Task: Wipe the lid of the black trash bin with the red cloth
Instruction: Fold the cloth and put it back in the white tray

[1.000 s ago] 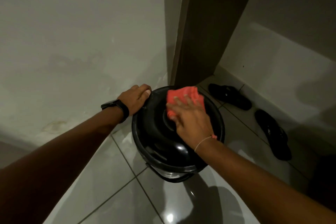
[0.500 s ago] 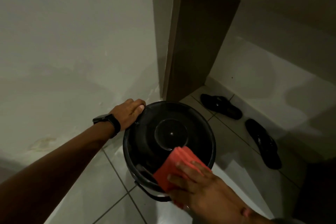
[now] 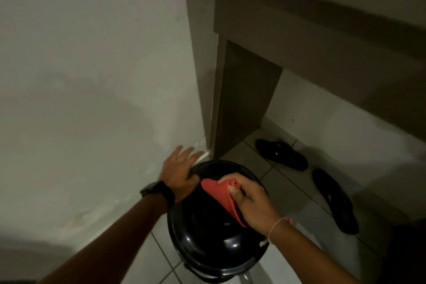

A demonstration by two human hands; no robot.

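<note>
The black trash bin stands on the tiled floor by the wall, and its glossy domed lid (image 3: 207,237) fills the lower middle of the view. My right hand (image 3: 251,203) pinches the folded red cloth (image 3: 221,196) and holds it over the lid's upper middle, the cloth hanging down toward the lid. My left hand (image 3: 179,173) rests on the lid's far left rim, fingers spread, thumb on the lid. A dark watch sits on that wrist.
A white wall (image 3: 92,99) runs along the left, close to the bin. A brown door frame (image 3: 244,99) stands behind it. Two black sandals (image 3: 281,154) (image 3: 334,200) lie on the tiles to the right, near the far wall.
My right hand lifted the cloth from the lid's near edge back to its upper middle, now pinched rather than pressed flat. My left hand's fingers opened out on the rim. The view tilted upward.
</note>
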